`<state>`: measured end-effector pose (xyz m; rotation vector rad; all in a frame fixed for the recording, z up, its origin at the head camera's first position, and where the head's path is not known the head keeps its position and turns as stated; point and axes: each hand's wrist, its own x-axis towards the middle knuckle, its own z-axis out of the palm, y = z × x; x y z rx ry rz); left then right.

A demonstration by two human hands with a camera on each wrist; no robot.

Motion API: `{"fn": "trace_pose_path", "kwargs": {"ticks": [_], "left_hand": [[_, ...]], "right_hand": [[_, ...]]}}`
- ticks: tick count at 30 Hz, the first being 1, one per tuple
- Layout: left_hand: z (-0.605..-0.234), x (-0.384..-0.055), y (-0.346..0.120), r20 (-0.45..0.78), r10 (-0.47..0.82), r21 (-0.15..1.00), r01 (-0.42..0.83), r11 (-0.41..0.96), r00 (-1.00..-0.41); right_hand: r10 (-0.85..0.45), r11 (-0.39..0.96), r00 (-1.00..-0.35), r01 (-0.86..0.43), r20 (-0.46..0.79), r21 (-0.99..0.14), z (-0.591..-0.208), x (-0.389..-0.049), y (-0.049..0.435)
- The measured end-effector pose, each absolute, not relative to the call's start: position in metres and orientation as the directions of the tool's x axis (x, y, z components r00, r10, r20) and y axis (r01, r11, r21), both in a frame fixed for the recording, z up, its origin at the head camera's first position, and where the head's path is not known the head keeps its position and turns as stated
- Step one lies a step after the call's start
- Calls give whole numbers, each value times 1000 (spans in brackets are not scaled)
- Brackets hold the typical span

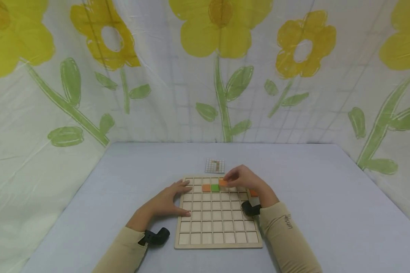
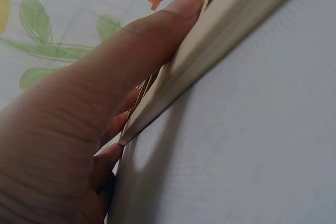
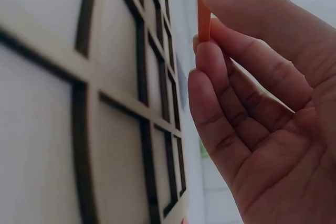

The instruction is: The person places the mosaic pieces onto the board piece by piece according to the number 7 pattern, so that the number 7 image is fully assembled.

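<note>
A wooden grid board (image 1: 218, 247) lies on the table between both hands. My right hand (image 1: 244, 177) pinches a thin orange square tile (image 3: 203, 11) between thumb and fingers, close over the board's upper rows, just right of a green tile (image 1: 215, 188). Another orange tile (image 1: 206, 188) sits in the cell left of the green one. My left hand (image 1: 164, 199) rests along the board's left edge with fingers spread. In the left wrist view its thumb (image 2: 152, 32) lies straight on the wooden frame.
Behind the board lies a small card (image 1: 212, 166) printed with a grid. More orange (image 1: 253, 193) shows beside the board's right edge, partly hidden by my right wrist. A white curtain (image 1: 171, 98) with painted flowers hangs at the table's far edge.
</note>
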<state>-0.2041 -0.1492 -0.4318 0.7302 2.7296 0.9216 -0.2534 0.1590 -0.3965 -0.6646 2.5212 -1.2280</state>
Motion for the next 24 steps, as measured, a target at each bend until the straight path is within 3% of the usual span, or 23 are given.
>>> {"fn": "trace_pose_path", "kwargs": {"ticks": [24], "left_hand": [[-435, -206, -150, 0, 499, 598, 400, 695, -867]], "right_hand": [[-502, 574, -863, -280, -61, -769, -409, -256, 160]]}}
